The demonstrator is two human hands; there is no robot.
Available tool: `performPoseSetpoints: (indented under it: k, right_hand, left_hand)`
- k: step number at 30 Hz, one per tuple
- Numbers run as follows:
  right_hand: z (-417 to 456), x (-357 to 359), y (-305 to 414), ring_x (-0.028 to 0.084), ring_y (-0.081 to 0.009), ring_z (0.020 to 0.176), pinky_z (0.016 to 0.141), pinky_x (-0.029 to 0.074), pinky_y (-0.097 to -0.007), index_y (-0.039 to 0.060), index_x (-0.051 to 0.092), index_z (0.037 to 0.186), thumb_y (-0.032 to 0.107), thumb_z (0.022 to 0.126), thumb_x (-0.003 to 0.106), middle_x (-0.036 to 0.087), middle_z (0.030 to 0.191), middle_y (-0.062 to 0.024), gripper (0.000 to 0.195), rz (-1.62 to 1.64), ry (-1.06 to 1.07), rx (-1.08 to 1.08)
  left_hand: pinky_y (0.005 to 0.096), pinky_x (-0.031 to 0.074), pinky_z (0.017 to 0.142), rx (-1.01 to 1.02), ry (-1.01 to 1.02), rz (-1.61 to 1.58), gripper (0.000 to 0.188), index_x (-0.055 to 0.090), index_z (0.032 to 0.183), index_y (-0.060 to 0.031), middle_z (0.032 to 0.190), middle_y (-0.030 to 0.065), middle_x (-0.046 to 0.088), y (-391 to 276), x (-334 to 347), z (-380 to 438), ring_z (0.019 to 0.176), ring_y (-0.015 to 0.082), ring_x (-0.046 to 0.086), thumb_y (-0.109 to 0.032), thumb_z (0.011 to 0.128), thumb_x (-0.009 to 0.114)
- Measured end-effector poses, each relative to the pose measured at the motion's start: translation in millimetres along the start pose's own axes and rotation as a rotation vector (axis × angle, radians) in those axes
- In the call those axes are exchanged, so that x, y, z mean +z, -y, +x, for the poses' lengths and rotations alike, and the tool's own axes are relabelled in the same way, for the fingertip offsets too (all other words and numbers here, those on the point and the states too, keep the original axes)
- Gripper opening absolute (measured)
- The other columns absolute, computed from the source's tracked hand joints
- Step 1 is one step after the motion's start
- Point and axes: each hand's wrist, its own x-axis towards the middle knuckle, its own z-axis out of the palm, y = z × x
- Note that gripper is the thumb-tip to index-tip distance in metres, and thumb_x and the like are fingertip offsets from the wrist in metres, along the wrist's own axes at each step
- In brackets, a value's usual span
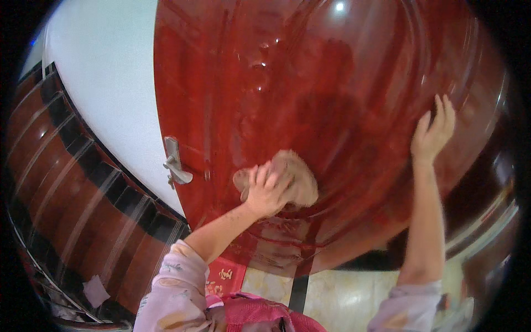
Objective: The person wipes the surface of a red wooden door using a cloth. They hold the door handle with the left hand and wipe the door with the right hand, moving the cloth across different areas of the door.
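Observation:
A glossy red door (pixel 215 103) with moulded panels fills most of the head view, its surface reflecting a figure and a light. My left hand (pixel 267 193) presses a tan cloth (pixel 296 178) against the lower middle of the door, fingers spread over the fabric. The cloth looks slightly blurred. Farther right, my right hand (pixel 434 128) is raised against the door near its right side, fingers partly apart and holding nothing. A metal lever handle (pixel 177 168) is fixed at the door's left edge, to the left of the cloth.
Brown stairs with dark edging (pixel 83 182) run along the left, beside a white wall (pixel 108 74). A pale paper or cloth piece (pixel 96 291) lies on a step. Below the door are a red mat with writing (pixel 226 276) and a light marbled floor (pixel 348 292).

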Motion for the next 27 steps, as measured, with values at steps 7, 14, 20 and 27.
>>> performPoseSetpoints:
  k: [7, 14, 20, 27]
  right_hand:
    - [-3.1, 5.3, 2.1, 0.048, -0.0311, 0.125, 0.106, 0.036, -0.0435, 0.0069, 0.059, 0.128, 0.016, 0.091, 0.054, 0.054, 0.135, -0.0103, 0.038, 0.041, -0.031, -0.060]
    - [-4.1, 4.1, 2.9, 0.048, -0.0297, 0.126, 0.107, 0.034, -0.0421, 0.0099, 0.060, 0.128, 0.018, 0.091, 0.055, 0.054, 0.136, -0.0088, 0.038, 0.019, -0.040, -0.032]
    - [-2.3, 8.7, 5.2, 0.048, -0.0294, 0.125, 0.106, 0.035, -0.0420, 0.0098, 0.060, 0.128, 0.019, 0.090, 0.055, 0.055, 0.135, -0.0091, 0.039, 0.000, -0.055, -0.042]
    - [-4.6, 9.0, 0.2, 0.049, -0.0285, 0.124, 0.108, 0.033, -0.0416, 0.0109, 0.061, 0.127, 0.021, 0.092, 0.054, 0.055, 0.135, -0.0082, 0.038, -0.006, -0.036, -0.049]
  left_hand:
    - [0.0555, 0.021, 0.108, -0.118, -0.083, 0.135, 0.086, 0.045, 0.143, -0.0239, 0.139, 0.0130, 0.035, 40.6, -32.0, 200.0, 0.132, 0.0388, 0.027, -0.042, 0.064, 0.075]
    - [0.0570, 0.025, 0.103, -0.100, -0.186, 0.052, 0.073, 0.056, 0.131, -0.0300, 0.136, 0.0083, 0.037, 3.9, -15.3, 228.1, 0.130, 0.0389, 0.027, -0.036, 0.063, 0.079]
    - [0.0542, 0.028, 0.103, 0.314, 0.152, 0.154, 0.054, 0.056, 0.130, -0.0388, 0.118, -0.0033, 0.050, -46.5, 11.9, 85.3, 0.128, 0.0290, 0.040, -0.036, 0.076, 0.061]
    - [0.0456, 0.028, 0.110, 0.349, 0.509, -0.055, 0.052, 0.052, 0.135, -0.0327, 0.128, -0.0071, 0.047, -36.8, 7.0, -105.4, 0.137, 0.0213, 0.034, -0.026, 0.083, 0.054]
